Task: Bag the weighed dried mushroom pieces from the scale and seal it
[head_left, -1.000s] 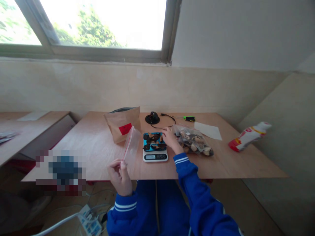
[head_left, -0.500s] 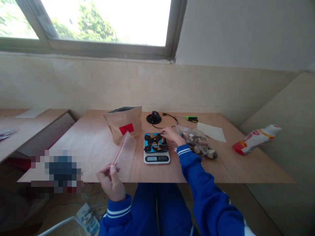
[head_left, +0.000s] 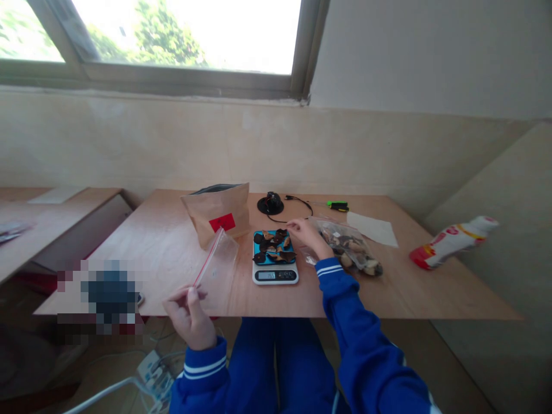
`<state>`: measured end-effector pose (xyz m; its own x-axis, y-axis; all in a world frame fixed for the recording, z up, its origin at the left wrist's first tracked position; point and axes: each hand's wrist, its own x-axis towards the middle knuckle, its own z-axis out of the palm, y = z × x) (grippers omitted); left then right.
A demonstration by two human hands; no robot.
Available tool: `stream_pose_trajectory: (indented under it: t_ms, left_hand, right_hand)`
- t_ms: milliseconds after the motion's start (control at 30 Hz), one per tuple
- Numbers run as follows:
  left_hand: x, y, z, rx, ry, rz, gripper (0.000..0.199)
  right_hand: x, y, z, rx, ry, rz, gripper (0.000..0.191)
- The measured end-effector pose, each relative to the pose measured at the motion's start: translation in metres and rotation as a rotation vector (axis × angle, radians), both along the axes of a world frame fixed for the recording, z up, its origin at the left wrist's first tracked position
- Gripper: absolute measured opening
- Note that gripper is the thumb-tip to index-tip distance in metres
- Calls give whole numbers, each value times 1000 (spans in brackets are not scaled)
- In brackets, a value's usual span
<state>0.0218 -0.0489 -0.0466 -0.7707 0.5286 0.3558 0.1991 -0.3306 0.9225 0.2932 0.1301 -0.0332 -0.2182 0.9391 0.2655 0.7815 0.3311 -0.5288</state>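
"Pieces (head_left: 276, 253), dark and curled: where do they lie?"

"On the blue top of your scale (head_left: 276, 278), which sits around the middle of the bench (head_left: 129, 253), nearer the front edge than the paper bag (head_left: 219, 210) does. Some overhang the rim. Your display is lit, but its digits are too small to read surely."

"And the left hand (head_left: 190, 315)?"

"You have thumb and forefinger pinched on one end of the red strip of the clear bag (head_left: 222, 273), out over the front edge. It slants up from your fingers toward the paper bag, left of the scale."

"What of the right hand (head_left: 307, 234)?"

"Your fingers are drawn together at the scale's back right corner, beside the pieces. Whether you grip one, I can't tell."

"What else is around?"

"Right of the scale you have the full bag (head_left: 351, 247), partly behind your right wrist. Toward the back edge are a black stand (head_left: 271, 204), a cable (head_left: 302, 199) and a screwdriver (head_left: 338, 206). You'll see a sheet (head_left: 373, 229) behind the full bag, and a bottle (head_left: 452, 242) near the right edge. Something blurred covers the front left corner."
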Motion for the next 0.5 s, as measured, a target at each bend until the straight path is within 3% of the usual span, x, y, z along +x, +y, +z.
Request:
stream_pose_trajectory:
  t_ms: [133,233,367,500]
  left_hand:
    - [0,0,4,12,-18,16,20]
    - [2,-1,12,43,2,26,18]
    - [14,-6,20,121,109,0,17]
    - [29,-11,19,106,250,-224,12]
  right_hand:
    - [12,-28,13,42,101,-56,20]
    - [5,-59,29,45,245,-63,25]
    - [-41,-106,48,-77,553,90,39]
    - [-105,-146,56,-277,778,277,46]
